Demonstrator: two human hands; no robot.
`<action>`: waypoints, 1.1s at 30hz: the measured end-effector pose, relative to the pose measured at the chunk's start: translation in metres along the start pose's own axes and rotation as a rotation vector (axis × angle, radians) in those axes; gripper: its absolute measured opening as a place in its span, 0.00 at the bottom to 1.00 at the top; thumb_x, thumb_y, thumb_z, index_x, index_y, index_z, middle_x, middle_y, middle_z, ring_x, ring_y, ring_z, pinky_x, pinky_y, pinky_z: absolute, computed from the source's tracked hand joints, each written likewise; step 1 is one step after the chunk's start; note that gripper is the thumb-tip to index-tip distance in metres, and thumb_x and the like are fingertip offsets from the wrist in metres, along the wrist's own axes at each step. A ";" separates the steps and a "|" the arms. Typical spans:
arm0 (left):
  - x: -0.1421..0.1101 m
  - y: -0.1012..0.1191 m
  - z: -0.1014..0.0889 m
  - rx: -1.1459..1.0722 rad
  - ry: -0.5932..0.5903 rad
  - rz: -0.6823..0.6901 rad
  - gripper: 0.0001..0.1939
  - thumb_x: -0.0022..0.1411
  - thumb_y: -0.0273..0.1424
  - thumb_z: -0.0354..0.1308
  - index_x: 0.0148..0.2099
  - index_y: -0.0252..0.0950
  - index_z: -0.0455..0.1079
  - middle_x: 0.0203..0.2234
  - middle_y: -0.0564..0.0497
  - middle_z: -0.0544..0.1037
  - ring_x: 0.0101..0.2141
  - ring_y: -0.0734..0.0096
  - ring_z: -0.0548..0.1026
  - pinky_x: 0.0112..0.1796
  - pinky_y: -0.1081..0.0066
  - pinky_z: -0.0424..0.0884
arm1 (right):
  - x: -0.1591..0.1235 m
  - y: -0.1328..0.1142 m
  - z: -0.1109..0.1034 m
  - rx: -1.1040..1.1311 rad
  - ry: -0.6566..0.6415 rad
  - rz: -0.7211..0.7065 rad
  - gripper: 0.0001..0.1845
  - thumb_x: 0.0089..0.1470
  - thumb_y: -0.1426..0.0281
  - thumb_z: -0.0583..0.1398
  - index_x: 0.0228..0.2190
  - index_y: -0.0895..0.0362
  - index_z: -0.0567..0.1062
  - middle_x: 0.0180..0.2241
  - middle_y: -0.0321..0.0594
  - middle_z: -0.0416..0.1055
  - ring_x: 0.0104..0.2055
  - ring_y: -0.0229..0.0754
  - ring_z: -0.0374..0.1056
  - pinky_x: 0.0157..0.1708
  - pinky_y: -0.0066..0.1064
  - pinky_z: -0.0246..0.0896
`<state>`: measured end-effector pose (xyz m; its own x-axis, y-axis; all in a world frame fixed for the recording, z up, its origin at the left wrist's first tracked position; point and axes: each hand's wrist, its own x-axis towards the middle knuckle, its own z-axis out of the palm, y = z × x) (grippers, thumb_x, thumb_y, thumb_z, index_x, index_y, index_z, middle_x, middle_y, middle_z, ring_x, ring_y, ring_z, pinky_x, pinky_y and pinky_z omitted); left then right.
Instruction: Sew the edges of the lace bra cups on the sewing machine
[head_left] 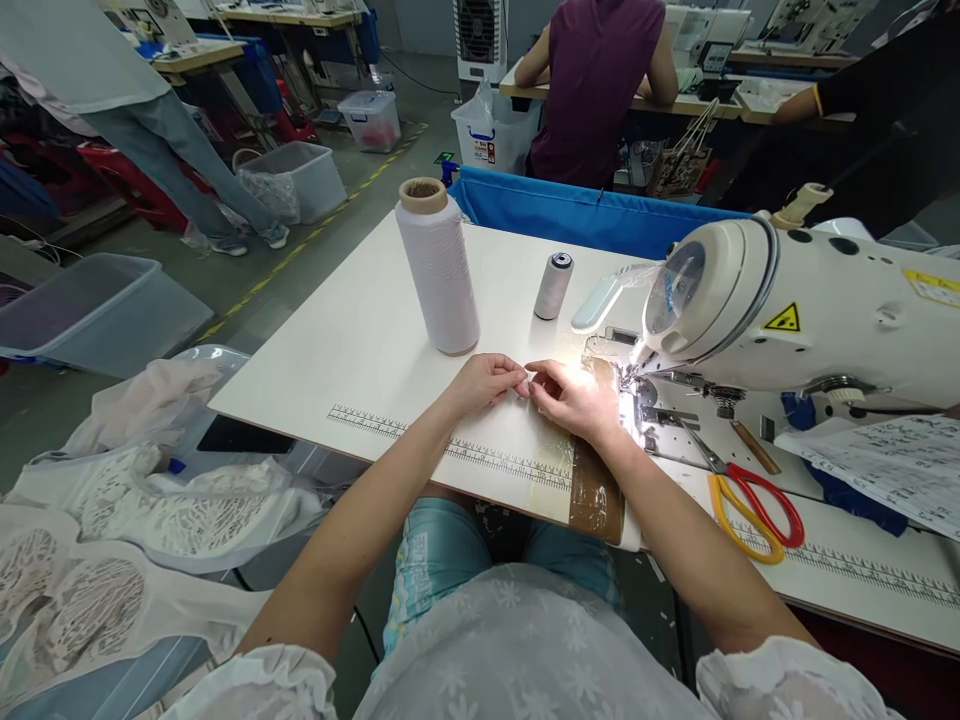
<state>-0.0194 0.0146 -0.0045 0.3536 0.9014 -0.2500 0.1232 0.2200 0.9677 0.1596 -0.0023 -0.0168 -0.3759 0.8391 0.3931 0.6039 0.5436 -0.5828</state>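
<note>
My left hand (491,383) and my right hand (571,395) meet above the white tabletop, just left of the lit needle area of a sewing machine (720,290). The fingers of both hands are pinched, fingertips almost touching. Between them shows something small and pale, too small to name. Behind my left hand stands a large cone of white thread (439,270). A small spool of white thread (554,287) is upright farther back, beyond my right hand.
Scissors with red and yellow handles (757,510) lie right of my right forearm, near printed paper sheets (892,465). White lace bras (202,505) are heaped at lower left. A blue cloth trough (562,210) runs along the table's far edge. Other people work beyond.
</note>
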 end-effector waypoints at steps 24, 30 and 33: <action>0.000 0.000 -0.001 0.001 -0.029 0.004 0.08 0.55 0.33 0.60 0.32 0.31 0.69 0.24 0.49 0.78 0.16 0.85 0.58 0.19 0.77 0.54 | -0.002 -0.012 -0.002 -0.280 0.067 -0.045 0.07 0.57 0.68 0.55 0.29 0.56 0.71 0.26 0.41 0.70 0.25 0.38 0.64 0.26 0.30 0.56; -0.001 -0.001 -0.002 0.014 -0.029 0.010 0.08 0.55 0.33 0.60 0.32 0.32 0.69 0.25 0.49 0.78 0.16 0.84 0.58 0.19 0.77 0.54 | -0.004 -0.006 0.000 -0.206 0.074 -0.027 0.08 0.58 0.69 0.54 0.30 0.55 0.72 0.26 0.39 0.72 0.26 0.38 0.66 0.28 0.30 0.60; -0.001 -0.002 -0.001 0.017 -0.040 0.022 0.08 0.55 0.32 0.60 0.33 0.32 0.69 0.24 0.49 0.78 0.16 0.84 0.59 0.19 0.77 0.55 | -0.004 -0.001 0.002 -0.134 0.047 -0.020 0.08 0.58 0.69 0.53 0.31 0.55 0.72 0.27 0.40 0.72 0.28 0.39 0.67 0.30 0.30 0.62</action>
<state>-0.0211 0.0139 -0.0063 0.3927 0.8904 -0.2302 0.1307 0.1937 0.9723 0.1592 -0.0058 -0.0188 -0.3570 0.8248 0.4385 0.6865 0.5500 -0.4756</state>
